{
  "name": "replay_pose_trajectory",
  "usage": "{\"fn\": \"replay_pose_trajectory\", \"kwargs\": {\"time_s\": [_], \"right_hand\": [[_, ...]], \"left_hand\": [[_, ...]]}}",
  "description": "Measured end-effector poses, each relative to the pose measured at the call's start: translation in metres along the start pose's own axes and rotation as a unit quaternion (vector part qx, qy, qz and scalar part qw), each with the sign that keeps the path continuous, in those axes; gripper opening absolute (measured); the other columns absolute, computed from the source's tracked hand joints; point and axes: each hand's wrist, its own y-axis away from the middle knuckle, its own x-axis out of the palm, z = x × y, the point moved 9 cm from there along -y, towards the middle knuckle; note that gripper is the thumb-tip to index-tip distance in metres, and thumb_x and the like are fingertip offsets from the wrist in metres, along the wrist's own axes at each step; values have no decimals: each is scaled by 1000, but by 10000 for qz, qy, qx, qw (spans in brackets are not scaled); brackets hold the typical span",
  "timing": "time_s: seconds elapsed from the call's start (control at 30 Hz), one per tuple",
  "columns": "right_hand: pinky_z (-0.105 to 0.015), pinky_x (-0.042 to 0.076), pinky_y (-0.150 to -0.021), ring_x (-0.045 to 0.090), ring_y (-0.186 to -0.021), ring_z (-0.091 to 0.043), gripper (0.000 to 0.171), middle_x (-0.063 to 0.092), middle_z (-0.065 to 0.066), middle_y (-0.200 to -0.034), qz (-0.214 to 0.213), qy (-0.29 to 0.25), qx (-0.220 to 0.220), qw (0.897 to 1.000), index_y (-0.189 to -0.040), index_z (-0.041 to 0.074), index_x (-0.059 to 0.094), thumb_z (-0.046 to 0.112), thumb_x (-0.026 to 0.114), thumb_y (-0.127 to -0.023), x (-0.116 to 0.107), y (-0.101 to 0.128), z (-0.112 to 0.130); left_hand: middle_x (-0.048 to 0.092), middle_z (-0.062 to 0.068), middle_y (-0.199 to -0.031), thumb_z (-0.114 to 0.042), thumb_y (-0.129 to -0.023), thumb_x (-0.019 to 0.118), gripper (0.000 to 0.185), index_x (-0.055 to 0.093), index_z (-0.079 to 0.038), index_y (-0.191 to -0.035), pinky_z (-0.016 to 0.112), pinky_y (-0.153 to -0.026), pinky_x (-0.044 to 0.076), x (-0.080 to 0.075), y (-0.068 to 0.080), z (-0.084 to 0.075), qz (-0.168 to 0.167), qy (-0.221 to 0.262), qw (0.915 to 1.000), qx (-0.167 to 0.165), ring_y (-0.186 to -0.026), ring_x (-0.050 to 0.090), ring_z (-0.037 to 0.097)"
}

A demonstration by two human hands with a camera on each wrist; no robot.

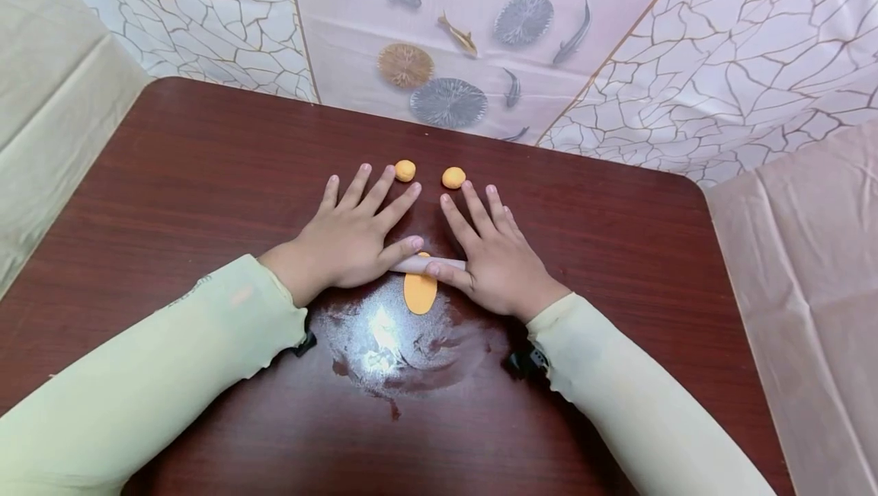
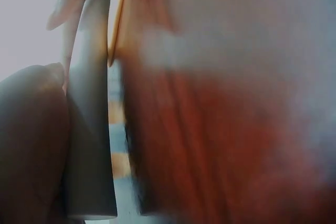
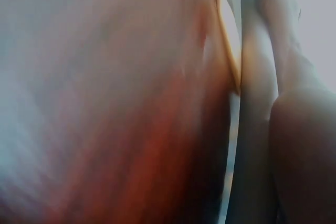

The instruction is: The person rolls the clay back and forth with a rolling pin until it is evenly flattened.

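Grip flat, fingers straight: left hand (image 1: 350, 241), right hand (image 1: 492, 260) pressing rolling pin (image 1: 428, 264) on orange dough (image 1: 420, 294).

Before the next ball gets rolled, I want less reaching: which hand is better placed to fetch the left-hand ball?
Left. The left hand lies flat on the pin, its fingertips almost at that ball; the right hand sits nearer the other ball.

orange dough (image 1: 420, 294), two orange balls (image 1: 405, 171), dark red-brown table (image 1: 171, 176), pale green sleeves (image 1: 137, 374).
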Motion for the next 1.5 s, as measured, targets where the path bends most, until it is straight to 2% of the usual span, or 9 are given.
{"fn": "replay_pose_trajectory", "kwargs": {"time_s": [0.13, 0.3, 0.57, 0.77, 1.0, 1.23, 1.37, 1.5], "right_hand": [[-66, 13, -129, -16, -163, -40, 88, -14, -3, -178, 84, -335, 154, 9993, -167, 40, -5, 84, 26, -98, -1, -10, -8], [-67, 12, -128, -15, -163, -40, 85, -16, -1, -177, 158, -543, 401, 9976, -167, 43, -5, 84, 23, -98, -1, -20, -20], [-64, 7, -130, -17, -163, -37, 84, -22, 5, -175, 159, -709, 671, 9951, -165, 45, -7, 85, 22, -97, -1, -34, -33], [-65, 7, -130, -21, -162, -35, 84, -23, 5, -175, 164, -671, 726, 9950, -166, 44, -8, 84, 21, -98, -3, -40, -36], [-63, 11, -131, -18, -163, -35, 87, -18, 0, -176, 115, -519, 590, 9968, -167, 40, -5, 85, 21, -97, -3, -35, -29], [-60, 12, -131, -13, -164, -38, 88, -17, -1, -177, 31, -211, 269, 9994, -168, 38, -5, 84, 22, -98, -2, -21, -16], [-59, 14, -132, -11, -164, -38, 89, -14, -3, -177, -21, -16, 34, 10000, -168, 36, -5, 83, 24, -99, -2, -10, -7], [-59, 17, -131, -6, -164, -39, 92, -9, -5, -178, -92, 142, -241, 9996, -169, 32, -1, 83, 29, -99, -3, 0, 3]], "left_hand": [[-18, 0, -176, -83, -99, 12, 79, -12, -47, -164, 73, -125, -6, -3, -8, 6, -47, 35, 9999, -108, -163, -17, 37], [-24, -1, -174, -82, -99, 10, 77, -16, -47, -162, 74, -124, -8, -6, -17, 11, -54, 77, 9998, -158, -162, -21, 36], [-25, 1, -174, -81, -99, 7, 76, -15, -46, -164, 75, -123, -10, -10, -32, 20, -167, 57, 9996, -200, -162, -20, 39], [-26, 1, -174, -80, -100, 8, 74, -15, -48, -163, 75, -123, -11, -11, -36, 25, -150, 113, 9993, -311, -162, -20, 40], [-26, 2, -174, -81, -100, 8, 75, -14, -48, -163, 75, -123, -12, -10, -32, 23, -154, -22, 9995, -282, -161, -22, 39], [-27, 1, -173, -80, -100, 10, 75, -13, -47, -164, 74, -123, -13, -7, -19, 12, -104, -243, 9996, -138, -159, -29, 35], [-19, 4, -176, -79, -102, 14, 74, -10, -47, -165, 73, -124, -11, -3, -10, 4, -22, -393, 9992, 17, -162, -23, 38], [-18, 4, -177, -79, -101, 14, 74, -6, -47, -165, 72, -124, -12, 1, 0, -1, 35, -491, 9987, 97, -163, -19, 39]]}}
